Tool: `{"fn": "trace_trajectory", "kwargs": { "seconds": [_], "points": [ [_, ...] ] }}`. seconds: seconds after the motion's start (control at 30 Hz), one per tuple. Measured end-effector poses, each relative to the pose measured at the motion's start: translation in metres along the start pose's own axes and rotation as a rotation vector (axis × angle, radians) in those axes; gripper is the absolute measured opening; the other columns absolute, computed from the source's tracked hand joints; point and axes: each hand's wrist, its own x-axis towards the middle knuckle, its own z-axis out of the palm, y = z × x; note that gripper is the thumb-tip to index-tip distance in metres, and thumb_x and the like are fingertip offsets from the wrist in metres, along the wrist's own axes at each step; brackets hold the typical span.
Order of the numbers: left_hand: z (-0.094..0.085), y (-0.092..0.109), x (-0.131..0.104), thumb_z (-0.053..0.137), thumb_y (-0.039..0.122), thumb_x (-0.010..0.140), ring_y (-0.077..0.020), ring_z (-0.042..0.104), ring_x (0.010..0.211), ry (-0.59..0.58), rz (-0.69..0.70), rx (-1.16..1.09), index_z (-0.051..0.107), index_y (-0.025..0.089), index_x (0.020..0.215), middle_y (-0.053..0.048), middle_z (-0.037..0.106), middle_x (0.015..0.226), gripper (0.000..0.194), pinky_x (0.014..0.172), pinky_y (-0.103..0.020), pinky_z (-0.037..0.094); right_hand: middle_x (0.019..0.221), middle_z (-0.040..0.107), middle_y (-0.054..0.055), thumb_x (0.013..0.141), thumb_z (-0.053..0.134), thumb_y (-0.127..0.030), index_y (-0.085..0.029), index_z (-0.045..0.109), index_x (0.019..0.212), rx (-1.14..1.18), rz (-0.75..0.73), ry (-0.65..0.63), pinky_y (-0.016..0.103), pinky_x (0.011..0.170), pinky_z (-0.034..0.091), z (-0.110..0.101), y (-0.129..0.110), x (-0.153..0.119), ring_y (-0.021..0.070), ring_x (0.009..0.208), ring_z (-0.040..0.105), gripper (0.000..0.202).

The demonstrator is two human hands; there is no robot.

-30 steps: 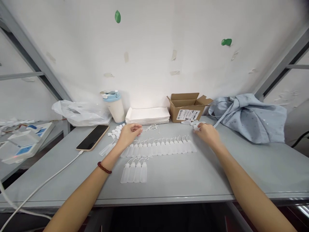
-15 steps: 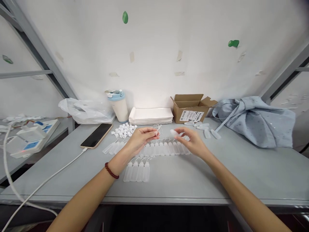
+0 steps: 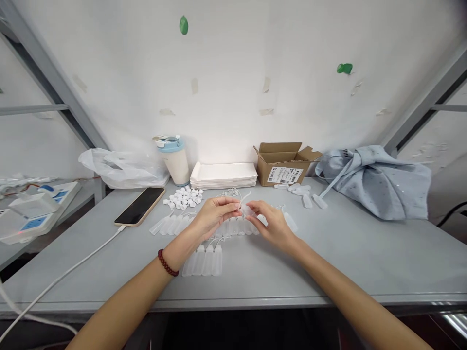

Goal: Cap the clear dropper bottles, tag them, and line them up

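My left hand [image 3: 215, 216] pinches a white cord [image 3: 245, 197], whose free end sticks up past the fingertips; a cap on it cannot be made out. Between the fingers of my right hand [image 3: 273, 226] is a small translucent plastic sleeve [image 3: 248, 211], held against the left fingertips where the cord is. Beneath both hands runs a row of similar sleeves with cords [image 3: 233, 227], partly hidden. A shorter row of corded sleeves [image 3: 207, 261] lies nearer the front edge. Loose white caps [image 3: 184, 198] form a pile to the left, and loose cords [image 3: 230, 193] lie behind the hands.
Cordless sleeves [image 3: 307, 200] lie by an open cardboard box [image 3: 284, 173]. At the back are a stack of white sheets [image 3: 224, 176], a cup [image 3: 176, 163] and a plastic bag [image 3: 124, 167]. A charging phone [image 3: 140, 206] lies left, a blue cloth bag [image 3: 386, 184] right.
My right hand has moved left with the sleeve and brought it to my left fingertips. The cord end now points up from between the hands. The view has shifted slightly.
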Motion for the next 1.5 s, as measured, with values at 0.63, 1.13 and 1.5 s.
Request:
{"fn": "trace_trajectory", "kwargs": {
  "seconds": [0.63,1.13,1.5],
  "points": [
    [0.004,-0.003,-0.003,0.07,0.03,0.074,-0.0099,0.057,0.064,-0.009,0.038,0.151,0.068,0.015,0.083,0.0,0.061,0.067,0.018,0.067,-0.024,0.049,0.098,0.062,0.007,0.092,0.043,-0.02,-0.029,0.044,0.127,0.02,-0.016,-0.071,0.034,0.071,0.053,0.001,-0.002,-0.003,0.0189,0.083,0.062,0.036],
    [0.011,0.003,-0.01,0.065,0.036,0.077,-0.01,0.056,0.058,-0.001,0.259,0.539,0.073,0.018,0.09,-0.006,0.066,0.093,0.024,0.066,-0.028,0.049,0.09,0.064,0.005,0.091,0.047,-0.022,-0.026,0.05,0.121,0.054,0.034,0.007,0.031,0.068,0.051,-0.001,-0.004,-0.003,0.0167,0.077,0.06,0.031],
    [0.011,0.001,-0.01,0.063,0.035,0.077,-0.013,0.056,0.061,-0.042,0.248,0.613,0.072,0.016,0.08,-0.003,0.063,0.074,0.021,0.062,-0.026,0.048,0.093,0.068,0.008,0.088,0.051,-0.029,-0.022,0.057,0.11,0.2,0.184,-0.006,0.036,0.071,0.054,0.003,-0.006,-0.003,0.0195,0.078,0.065,0.024]
  ]
}}
